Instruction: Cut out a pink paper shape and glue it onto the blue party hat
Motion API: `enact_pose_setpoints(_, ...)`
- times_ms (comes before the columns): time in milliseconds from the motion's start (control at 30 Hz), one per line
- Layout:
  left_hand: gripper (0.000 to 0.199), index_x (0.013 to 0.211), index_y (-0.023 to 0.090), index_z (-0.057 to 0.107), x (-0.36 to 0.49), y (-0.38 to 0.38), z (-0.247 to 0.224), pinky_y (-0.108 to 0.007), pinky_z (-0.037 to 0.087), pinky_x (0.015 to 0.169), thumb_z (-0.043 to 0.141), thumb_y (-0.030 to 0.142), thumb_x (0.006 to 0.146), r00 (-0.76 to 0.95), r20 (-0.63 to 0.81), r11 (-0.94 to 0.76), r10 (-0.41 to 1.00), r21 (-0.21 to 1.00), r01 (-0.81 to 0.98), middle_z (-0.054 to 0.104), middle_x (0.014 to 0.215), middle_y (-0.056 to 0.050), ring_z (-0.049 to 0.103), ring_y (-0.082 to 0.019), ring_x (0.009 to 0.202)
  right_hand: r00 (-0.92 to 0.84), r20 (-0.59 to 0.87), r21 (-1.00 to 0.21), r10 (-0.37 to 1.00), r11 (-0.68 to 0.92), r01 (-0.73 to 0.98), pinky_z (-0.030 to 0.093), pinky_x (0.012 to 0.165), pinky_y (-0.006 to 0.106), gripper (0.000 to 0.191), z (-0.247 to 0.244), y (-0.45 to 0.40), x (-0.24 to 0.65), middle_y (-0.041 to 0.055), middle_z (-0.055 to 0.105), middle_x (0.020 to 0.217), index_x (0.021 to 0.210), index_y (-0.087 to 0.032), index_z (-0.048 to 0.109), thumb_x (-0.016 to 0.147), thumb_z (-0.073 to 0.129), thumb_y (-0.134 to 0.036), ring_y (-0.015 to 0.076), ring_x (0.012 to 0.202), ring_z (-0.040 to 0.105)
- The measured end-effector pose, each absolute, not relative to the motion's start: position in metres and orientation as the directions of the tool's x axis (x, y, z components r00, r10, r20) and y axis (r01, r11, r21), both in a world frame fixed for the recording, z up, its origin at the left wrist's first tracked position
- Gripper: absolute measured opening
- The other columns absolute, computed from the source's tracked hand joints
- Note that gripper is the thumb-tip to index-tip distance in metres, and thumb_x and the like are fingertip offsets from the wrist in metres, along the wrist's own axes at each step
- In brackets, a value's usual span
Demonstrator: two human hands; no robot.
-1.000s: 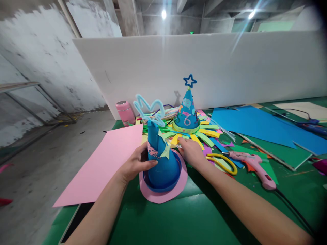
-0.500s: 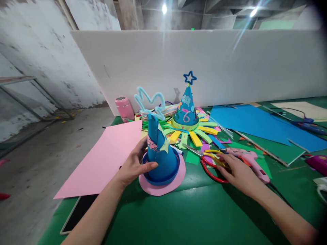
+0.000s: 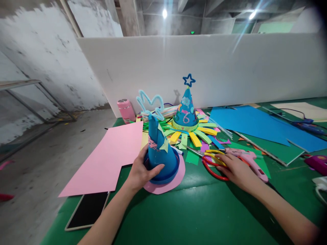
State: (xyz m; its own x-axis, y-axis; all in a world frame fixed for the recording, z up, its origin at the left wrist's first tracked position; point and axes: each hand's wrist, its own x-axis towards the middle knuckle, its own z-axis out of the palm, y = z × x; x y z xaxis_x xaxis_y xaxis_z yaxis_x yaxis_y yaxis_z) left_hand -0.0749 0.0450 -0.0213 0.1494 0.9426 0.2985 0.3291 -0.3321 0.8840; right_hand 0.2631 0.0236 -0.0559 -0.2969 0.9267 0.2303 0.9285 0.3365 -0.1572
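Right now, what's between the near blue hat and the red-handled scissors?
A white, blue-ended stick and a green paper scrap, seen in the head view.

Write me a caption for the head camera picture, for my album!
Left hand on a blue cone hat, right hand on red-handled scissors.

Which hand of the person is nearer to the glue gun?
The right hand: it is right beside the glue gun, on the scissors. The left hand is farther away, around the blue cone hat.
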Motion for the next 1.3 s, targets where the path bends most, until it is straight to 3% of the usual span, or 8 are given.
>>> enact_pose_setpoints(233,0.067,0.120,0.017,0.037,-0.078,0.050,-0.018,-0.039,0.044,0.085,0.068,0.025,0.061,0.182,0.269,-0.313,0.946,0.907,0.282,0.050,0.118,-0.012,0.050,-0.027,0.104,-0.247,0.295,-0.091,0.923,0.285,0.954,0.040,0.083,0.042,0.036,-0.064,0.015,0.269,0.0141,0.055,0.109,0.111,-0.013,0.049,0.081,0.039,-0.031,0.0279,0.102,0.048)
enact_pose_setpoints(600,0.068,0.122,0.018,0.038,-0.080,0.059,-0.014,-0.039,0.043,0.086,0.068,0.024,0.061,0.238,0.237,-0.290,0.942,0.932,0.217,0.052,0.117,-0.011,0.049,-0.027,0.104,-0.136,0.333,-0.103,0.933,0.179,0.978,0.042,0.078,0.038,0.034,-0.051,0.028,0.251,0.0135,0.056,0.098,0.105,-0.014,0.053,0.079,0.042,-0.033,0.0263,0.090,0.051)
enact_pose_setpoints(733,0.070,0.123,0.018,0.035,-0.082,0.053,-0.015,-0.038,0.038,0.091,0.068,0.027,0.061,0.185,0.300,-0.336,0.936,0.918,0.213,0.042,0.126,-0.012,0.039,-0.027,0.114,-0.108,0.405,-0.267,0.908,0.231,0.936,0.036,0.087,0.036,0.036,-0.031,0.014,0.232,0.0087,0.052,0.107,0.113,-0.019,0.045,0.079,0.044,-0.034,0.0230,0.101,0.045)
enact_pose_setpoints(800,0.056,0.120,0.019,0.037,-0.083,0.047,-0.014,-0.036,0.038,0.090,0.058,0.032,0.070,0.069,0.354,-0.359,0.933,0.896,0.263,0.044,0.124,-0.011,0.042,-0.024,0.112,-0.108,0.444,-0.403,0.889,0.306,0.863,0.036,0.085,0.034,0.022,-0.022,0.009,0.218,0.0059,0.054,0.101,0.098,-0.022,0.052,0.080,0.044,-0.031,0.0205,0.098,0.046)
enact_pose_setpoints(933,0.025,0.094,0.017,0.054,-0.083,0.036,-0.017,-0.030,0.045,0.074,0.037,0.032,0.083,-0.242,0.416,-0.258,0.876,0.830,0.494,0.062,0.087,-0.005,0.057,-0.017,0.084,-0.099,0.510,-0.571,0.855,0.422,0.704,0.039,0.073,0.031,0.016,-0.011,0.012,0.188,0.0039,0.054,0.087,0.069,-0.021,0.048,0.082,0.041,-0.024,0.0176,0.084,0.050)
enact_pose_setpoints(1033,0.023,0.079,0.017,0.058,-0.085,0.028,-0.024,-0.028,0.045,0.065,0.040,0.032,0.081,-0.282,0.427,-0.211,0.859,0.798,0.565,0.061,0.068,-0.002,0.057,-0.016,0.068,-0.075,0.563,-0.589,0.823,0.463,0.662,0.041,0.070,0.030,0.016,-0.014,0.022,0.171,0.0042,0.053,0.084,0.069,-0.021,0.044,0.083,0.037,-0.022,0.0172,0.081,0.051)
enact_pose_setpoints(1167,0.022,0.069,0.017,0.059,-0.086,0.020,-0.035,-0.030,0.044,0.063,0.048,0.034,0.077,-0.229,0.466,-0.237,0.855,0.743,0.626,0.056,0.064,-0.002,0.055,-0.017,0.063,-0.005,0.641,-0.559,0.767,0.472,0.682,0.041,0.073,0.032,0.011,-0.031,0.035,0.168,0.0063,0.054,0.085,0.075,-0.021,0.047,0.082,0.038,-0.024,0.0195,0.083,0.051)
enact_pose_setpoints(1300,0.031,0.094,0.017,0.055,-0.079,0.018,-0.037,-0.036,0.041,0.077,0.059,0.035,0.068,-0.153,0.555,-0.326,0.817,0.665,0.671,0.054,0.086,-0.006,0.053,-0.021,0.085,0.130,0.696,-0.531,0.706,0.384,0.755,0.041,0.073,0.034,0.016,-0.046,0.044,0.189,0.0081,0.054,0.085,0.091,-0.019,0.050,0.081,0.040,-0.026,0.0207,0.080,0.051)
